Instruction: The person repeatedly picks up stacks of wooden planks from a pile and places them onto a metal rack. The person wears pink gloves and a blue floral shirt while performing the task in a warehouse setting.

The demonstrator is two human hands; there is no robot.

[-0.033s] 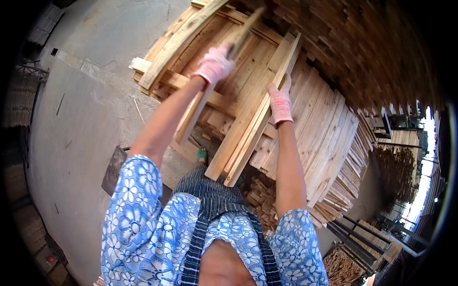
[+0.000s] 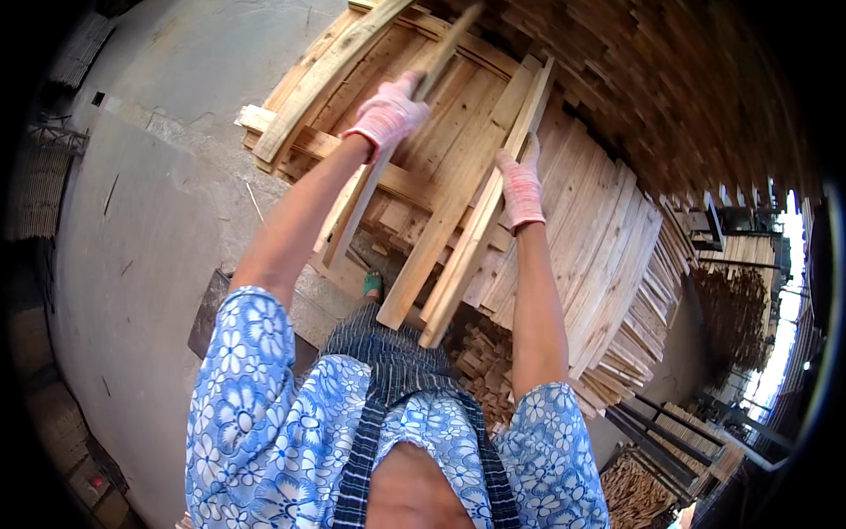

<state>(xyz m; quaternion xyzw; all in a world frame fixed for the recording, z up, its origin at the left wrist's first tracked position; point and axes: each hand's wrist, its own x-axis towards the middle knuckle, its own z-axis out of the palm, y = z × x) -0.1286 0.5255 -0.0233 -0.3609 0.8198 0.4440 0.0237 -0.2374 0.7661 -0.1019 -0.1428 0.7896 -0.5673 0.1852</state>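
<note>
My left hand (image 2: 389,115), in a pink and white glove, is closed around a long narrow wooden board (image 2: 357,216). That board stands on edge and slants from far right to near left over the stack. My right hand (image 2: 522,187), gloved alike, grips another long board (image 2: 463,278) from its right side, thumb over the top edge. Just left of it, a flat plank (image 2: 419,264) lies almost parallel, with a narrow gap at the near ends. Under both hands is a layer of planks (image 2: 471,101) resting on crosswise battens (image 2: 401,183).
A curved board (image 2: 326,88) lies along the stack's left side. To the right spreads a pile of planks (image 2: 582,238). Stacked timber (image 2: 670,79) rises at the far right. Short offcuts (image 2: 480,361) lie near my feet. Grey concrete floor (image 2: 159,291) stretches left.
My left hand has shifted slightly left with its board. The board at my right hand has turned a little away from the plank beside it, widening the gap at their near ends.
</note>
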